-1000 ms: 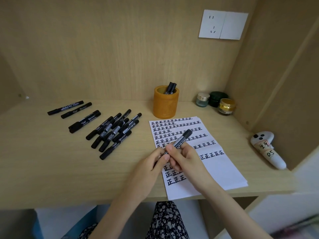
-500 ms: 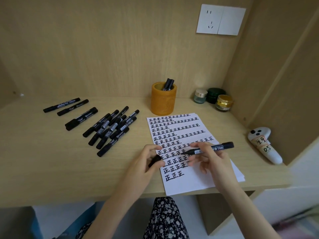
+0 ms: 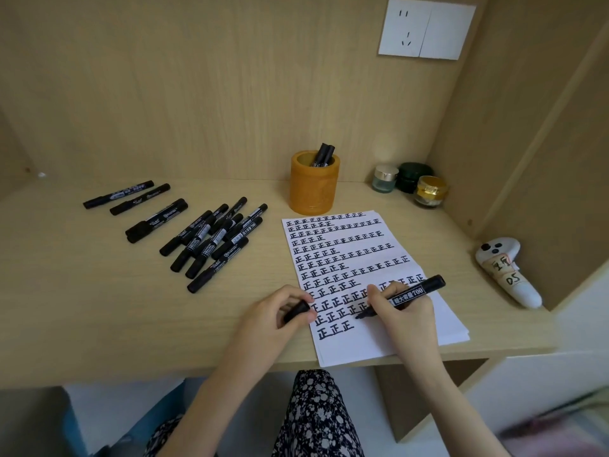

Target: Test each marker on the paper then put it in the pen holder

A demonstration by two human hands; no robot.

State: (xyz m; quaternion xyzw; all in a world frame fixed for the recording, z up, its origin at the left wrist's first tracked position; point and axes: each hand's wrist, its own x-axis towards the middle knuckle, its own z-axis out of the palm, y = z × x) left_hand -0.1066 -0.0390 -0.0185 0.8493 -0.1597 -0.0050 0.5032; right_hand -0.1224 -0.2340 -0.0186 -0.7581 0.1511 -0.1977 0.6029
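Here my right hand (image 3: 403, 308) pinches the uncapped marker (image 3: 403, 295), tip on the paper (image 3: 389, 344); my left hand (image 3: 280, 313) grips its cap (image 3: 296, 311). Pen holder (image 3: 314, 188) stands far on the wooden desk (image 3: 99, 308), walled by panels.

Three little cosmetic jars sit huddled in the far right corner of the light wooden desk (image 3: 99, 324): a clear glass jar with a silver lid (image 3: 385, 178), a dark green jar (image 3: 412, 176) behind it, and a gold-lidded jar (image 3: 430, 191) nearest. A white handheld controller with handwritten labels (image 3: 506, 270) lies along the right wall, and a white wall socket plate (image 3: 426, 28) is up top.
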